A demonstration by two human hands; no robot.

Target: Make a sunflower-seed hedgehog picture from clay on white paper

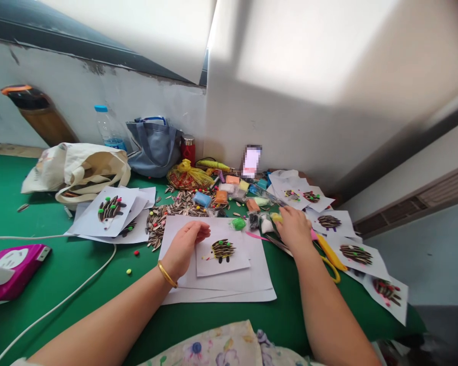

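A small white card (pixel 223 264) bears a hedgehog picture (pixel 223 248) made of sunflower seeds, with green dots and dark feet. It lies on larger white sheets (pixel 259 290). My left hand (pixel 185 246), a gold bangle on its wrist, rests at the card's left edge with loosely curved fingers and nothing visible in them. Over to the right, my right hand (pixel 294 229) reaches among the modelling clay packets, its thumb and fingers closed around a yellow clay packet (pixel 276 217). Beside it lie a white clay packet (pixel 266 223) and a green clay packet (pixel 237 223).
Loose sunflower seeds (pixel 181 203) are heaped behind the sheets. Scissors with yellow handles (pixel 334 272) lie under my right forearm. Finished hedgehog cards (pixel 356 254) line the right edge; more cards (pixel 112 211) are stacked left. Bags (pixel 154 147), a bottle (pixel 109 127) and a phone (pixel 252 161) stand behind.
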